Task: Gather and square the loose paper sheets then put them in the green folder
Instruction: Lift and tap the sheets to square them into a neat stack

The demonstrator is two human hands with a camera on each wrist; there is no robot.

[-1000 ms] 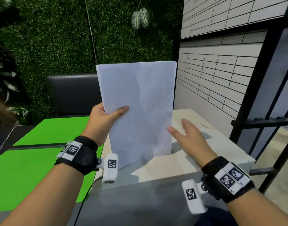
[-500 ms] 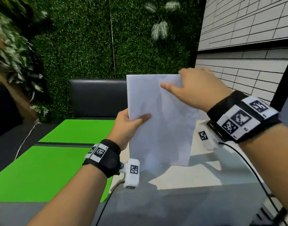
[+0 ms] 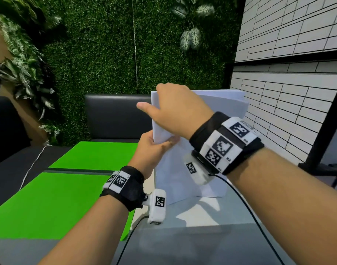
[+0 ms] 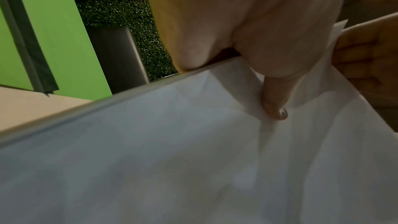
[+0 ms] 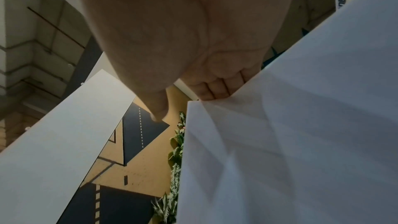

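Note:
A stack of white paper sheets stands upright on its lower edge on the table. My left hand grips the stack's left edge, thumb pressed on the near face of the paper. My right hand sits on the top left corner. Its fingers hook over the top edge of the sheets and its thumb sticks out to the left, off the paper. The green folder lies open and flat to the left of the stack, also in the left wrist view.
A black padded bench stands behind the table against a leafy green wall. A white cable runs along the left. A black wrist cable crosses the table at right. A brick wall and a black metal frame close the right side.
My right hand rose from beside the stack's right edge to its top edge, then slid left to the top left corner. The left hand kept its grip on the left edge.

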